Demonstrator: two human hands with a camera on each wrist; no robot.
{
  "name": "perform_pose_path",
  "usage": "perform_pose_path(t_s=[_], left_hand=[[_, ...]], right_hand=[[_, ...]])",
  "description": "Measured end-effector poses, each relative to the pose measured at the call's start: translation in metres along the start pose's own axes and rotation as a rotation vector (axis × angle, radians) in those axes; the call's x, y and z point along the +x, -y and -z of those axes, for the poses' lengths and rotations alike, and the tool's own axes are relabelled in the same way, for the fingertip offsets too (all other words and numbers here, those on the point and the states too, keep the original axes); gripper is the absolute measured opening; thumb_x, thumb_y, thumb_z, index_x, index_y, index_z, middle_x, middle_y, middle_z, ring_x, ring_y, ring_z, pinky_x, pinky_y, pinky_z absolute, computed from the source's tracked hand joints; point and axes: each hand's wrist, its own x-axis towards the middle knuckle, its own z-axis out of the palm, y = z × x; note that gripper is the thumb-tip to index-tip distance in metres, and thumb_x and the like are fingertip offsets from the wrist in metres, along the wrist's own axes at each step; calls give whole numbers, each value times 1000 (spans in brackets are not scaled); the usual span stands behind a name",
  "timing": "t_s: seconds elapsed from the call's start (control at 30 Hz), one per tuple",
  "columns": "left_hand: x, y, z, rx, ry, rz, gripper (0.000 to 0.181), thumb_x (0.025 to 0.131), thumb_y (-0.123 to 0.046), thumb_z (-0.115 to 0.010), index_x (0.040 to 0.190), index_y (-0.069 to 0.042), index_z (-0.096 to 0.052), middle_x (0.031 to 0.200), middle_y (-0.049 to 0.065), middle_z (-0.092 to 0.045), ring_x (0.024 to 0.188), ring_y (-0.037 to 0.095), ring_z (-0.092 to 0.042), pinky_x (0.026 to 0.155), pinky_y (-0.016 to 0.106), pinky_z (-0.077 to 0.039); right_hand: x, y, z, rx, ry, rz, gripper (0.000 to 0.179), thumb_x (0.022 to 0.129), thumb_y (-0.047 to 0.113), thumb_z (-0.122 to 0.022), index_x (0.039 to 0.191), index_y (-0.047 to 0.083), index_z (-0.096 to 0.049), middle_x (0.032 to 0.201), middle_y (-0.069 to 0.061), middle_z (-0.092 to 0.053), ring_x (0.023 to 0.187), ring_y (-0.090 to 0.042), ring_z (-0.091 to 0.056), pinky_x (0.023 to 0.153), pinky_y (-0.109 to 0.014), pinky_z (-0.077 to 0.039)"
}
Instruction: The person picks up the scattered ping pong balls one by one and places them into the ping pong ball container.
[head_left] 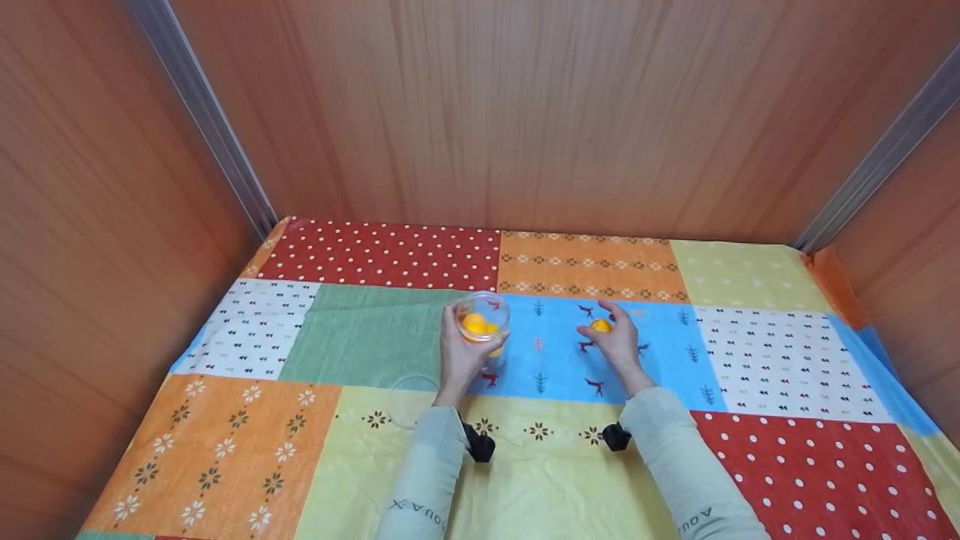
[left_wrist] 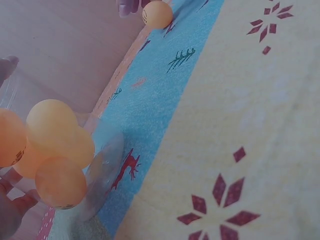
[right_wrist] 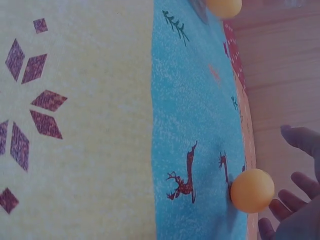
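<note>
My left hand (head_left: 466, 352) grips a clear plastic jar (head_left: 491, 300) from its left side, fingers and thumb curled around it. Several orange table tennis balls (left_wrist: 61, 182) lie inside the jar, its open mouth facing up in the head view. To the right, one more orange table tennis ball (right_wrist: 252, 191) sits at the blue patch of the cloth. My right hand (head_left: 619, 345) is spread around that ball; in the right wrist view the thumb stands apart from it, and the other fingers (right_wrist: 292, 200) are right beside it.
A patchwork-patterned cloth (head_left: 540, 431) covers the table. Near my left wrist lies a clear round lid (head_left: 412, 401). Wood-grain panels (head_left: 525, 112) with metal corner posts (head_left: 210, 120) enclose the back and sides.
</note>
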Motion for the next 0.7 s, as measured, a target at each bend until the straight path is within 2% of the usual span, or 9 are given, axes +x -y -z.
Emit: perform_pose_path(t_s=[0.23,0.43,0.7], left_hand=[[-1,0,0,-9,0,-4,79,60,-33,-81,121,-16,-34,117,2,-44,106,17,-45,89,34,-41],[0,0,0,-11,-4,-30,80,61,-30,-81,122,-11,-34,119,9,-45,106,20,-45,90,34,-40],[0,-1,0,-6,1,-5,78,61,-29,-81,122,-16,-33,119,6,-44,108,19,-44,90,34,-41]], right_hand=[[2,-9,2,-16,3,-44,60,75,9,-69,128,1,-42,125,-22,-41,111,-34,-39,88,-42,-39],[2,-13,4,5,19,-67,61,74,6,-69,128,-1,-41,120,-23,-44,105,-34,-45,86,-40,-42],[1,-17,4,22,40,-61,58,74,2,-69,125,-4,-43,118,-23,-45,105,-35,-46,88,-41,-41]])
